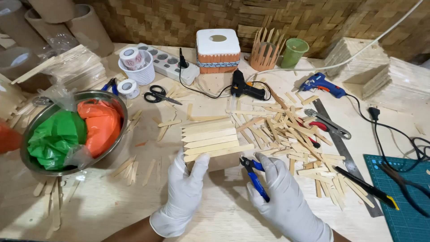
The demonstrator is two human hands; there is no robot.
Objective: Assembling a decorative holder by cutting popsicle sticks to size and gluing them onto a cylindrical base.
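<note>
Both hands wear white gloves. My left hand (184, 190) presses its fingertips against the near edge of a cardboard box (210, 141) clad in pointed wooden craft sticks, lying in the middle of the table. My right hand (283, 197) grips small blue-handled cutting pliers (254, 174), whose tip points at the lowest stick near the box's right end. A loose heap of craft sticks (291, 134) spreads to the right of the box.
A steel bowl (31, 134) with green and orange bags sits left. Black glue gun (247, 89), blue glue gun (321, 84), scissors (161, 95), tape rolls, power strip (168, 62), metal ruler (342, 143), craft knife (366, 187) and cutting mat (398, 201) lie around. Cables trail at right.
</note>
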